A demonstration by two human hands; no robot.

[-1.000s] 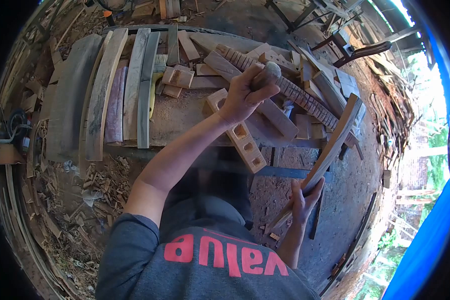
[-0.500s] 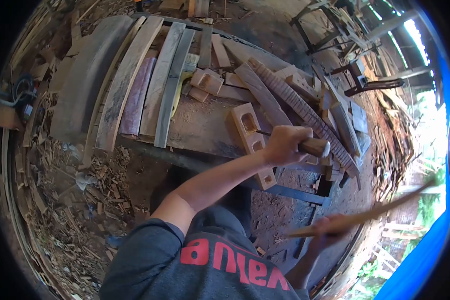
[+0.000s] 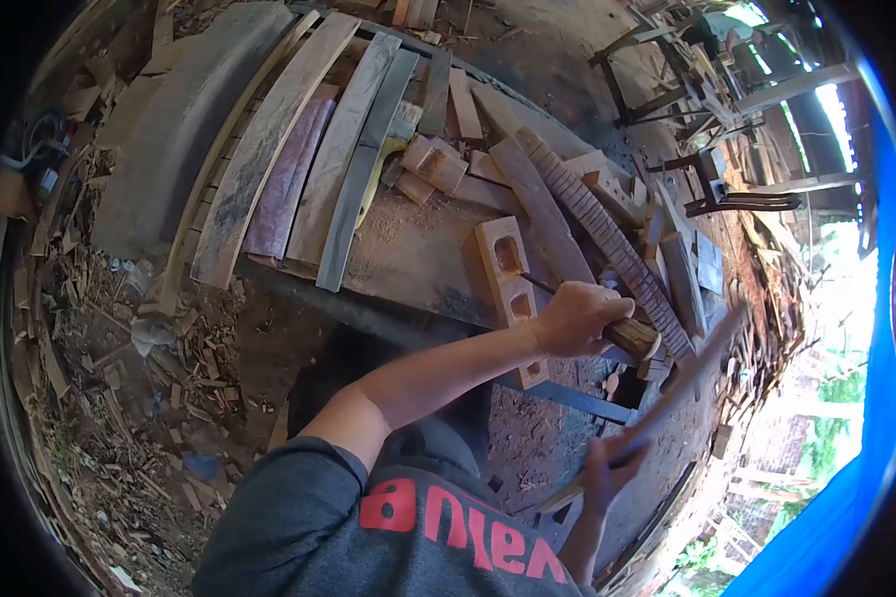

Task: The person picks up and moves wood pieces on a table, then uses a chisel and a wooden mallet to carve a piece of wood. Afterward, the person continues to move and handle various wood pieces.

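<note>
My left hand is closed round the wooden handle of a chisel. The blade points left, its tip at the upper hole of a pale wooden block that has several holes cut in it. The block lies across the bench edge. Lower right, my right hand is wrapped round a long wooden stick, blurred by motion, its far end raised towards the chisel handle. A gap shows between stick and handle.
Long boards lie across the left of the workbench. A ridged wooden strip and offcuts cover its right side. Wood scraps litter the ground. A dark wooden frame stands at the right, near a blue tarp.
My right hand has moved left and slightly up, swinging the stick's far end inward towards the chisel handle. My left hand still grips the chisel at the block. The whole view has shifted slightly.
</note>
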